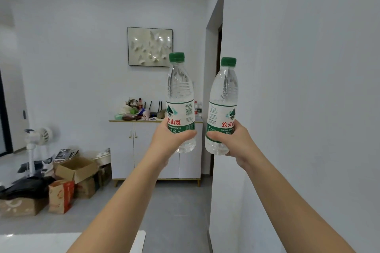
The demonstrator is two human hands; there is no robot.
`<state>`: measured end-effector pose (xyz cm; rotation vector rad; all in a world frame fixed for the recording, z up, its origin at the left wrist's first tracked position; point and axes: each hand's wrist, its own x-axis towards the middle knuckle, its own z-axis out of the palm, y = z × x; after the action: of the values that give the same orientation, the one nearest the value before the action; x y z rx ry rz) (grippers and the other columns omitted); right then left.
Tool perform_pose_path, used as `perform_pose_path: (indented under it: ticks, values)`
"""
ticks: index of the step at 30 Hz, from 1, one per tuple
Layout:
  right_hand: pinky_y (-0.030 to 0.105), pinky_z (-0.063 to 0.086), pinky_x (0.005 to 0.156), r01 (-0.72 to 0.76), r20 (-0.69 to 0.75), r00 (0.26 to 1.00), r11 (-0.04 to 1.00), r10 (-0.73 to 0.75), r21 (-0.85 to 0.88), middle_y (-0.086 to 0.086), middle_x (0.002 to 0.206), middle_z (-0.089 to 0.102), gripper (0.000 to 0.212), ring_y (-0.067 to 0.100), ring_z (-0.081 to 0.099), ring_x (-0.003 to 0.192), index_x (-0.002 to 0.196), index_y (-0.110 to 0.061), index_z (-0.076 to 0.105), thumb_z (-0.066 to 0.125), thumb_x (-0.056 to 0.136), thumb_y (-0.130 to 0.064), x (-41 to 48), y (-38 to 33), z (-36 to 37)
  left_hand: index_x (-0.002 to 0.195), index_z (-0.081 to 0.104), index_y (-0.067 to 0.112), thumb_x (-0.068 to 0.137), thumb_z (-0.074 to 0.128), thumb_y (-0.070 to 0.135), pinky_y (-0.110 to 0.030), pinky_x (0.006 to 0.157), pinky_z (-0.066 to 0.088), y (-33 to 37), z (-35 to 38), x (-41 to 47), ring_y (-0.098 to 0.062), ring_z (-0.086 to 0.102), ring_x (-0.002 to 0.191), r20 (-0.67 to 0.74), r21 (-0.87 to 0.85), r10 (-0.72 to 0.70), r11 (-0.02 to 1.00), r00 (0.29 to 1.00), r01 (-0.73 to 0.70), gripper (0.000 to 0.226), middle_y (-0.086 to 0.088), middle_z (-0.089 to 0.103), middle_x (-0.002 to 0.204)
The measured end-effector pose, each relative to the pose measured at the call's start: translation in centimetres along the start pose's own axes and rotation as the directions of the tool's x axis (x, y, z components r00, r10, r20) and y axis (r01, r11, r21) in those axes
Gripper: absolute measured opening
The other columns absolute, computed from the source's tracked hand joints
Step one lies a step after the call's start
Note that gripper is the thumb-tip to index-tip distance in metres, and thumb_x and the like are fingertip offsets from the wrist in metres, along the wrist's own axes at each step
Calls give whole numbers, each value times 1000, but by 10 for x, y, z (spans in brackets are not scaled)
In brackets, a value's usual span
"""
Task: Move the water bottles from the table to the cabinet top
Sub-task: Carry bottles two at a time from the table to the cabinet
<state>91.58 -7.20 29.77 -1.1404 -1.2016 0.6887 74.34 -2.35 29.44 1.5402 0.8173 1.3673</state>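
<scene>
My left hand (168,137) grips the lower part of a clear water bottle (180,96) with a green cap and a green-and-white label, held upright in the air. In my right hand (234,139) is a second bottle (223,100) of the same kind, tilted slightly left. Both are raised in front of me at arm's length. Across the room stands the white cabinet (144,150); its top is cluttered on the left, and two small bottles (198,108) stand at its right end. A corner of the white table (41,242) shows at the bottom left.
A white wall corner (226,170) juts out close on my right, with a dark doorway behind it. Cardboard boxes (76,168), bags and a white fan (39,135) crowd the floor at left. Grey floor lies between me and the cabinet. A framed picture (150,46) hangs above it.
</scene>
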Motion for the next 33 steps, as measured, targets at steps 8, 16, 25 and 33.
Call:
perform_pose_path:
  ticks: [8,16,25,33]
  values:
    - [41,54,91,-19,-14,1000,1000,19,-7,-6,109,69,56,18,66,103,120,-23,57,82,73,-6,13,6,4,109,59,26,74,79,6,-20,62,46,-3,-1,8,-5,66,86,-15,-26,-2,1000,1000,2,45,8,71,96]
    - [38,54,88,-38,-34,999,999,37,-23,-5,112,68,58,17,64,104,123,-22,56,82,74,-8,40,13,13,114,60,21,71,81,5,-23,68,48,-11,-8,42,-10,66,92,-32,-8,-12,1000,999,11,50,5,71,100]
    - [26,53,74,-47,-48,998,999,46,-13,-5,112,68,56,14,65,101,123,-20,57,81,74,-6,104,44,15,109,60,22,72,81,6,-22,68,49,-45,8,106,-9,67,91,-21,16,-45,999,999,46,46,5,71,98]
    - [28,53,83,-14,-70,997,1000,12,-28,-4,114,68,59,15,64,105,122,-20,57,82,72,-6,204,102,6,115,59,22,68,83,11,-31,80,54,-108,33,198,-15,67,97,-77,71,-41,996,996,46,54,4,71,104]
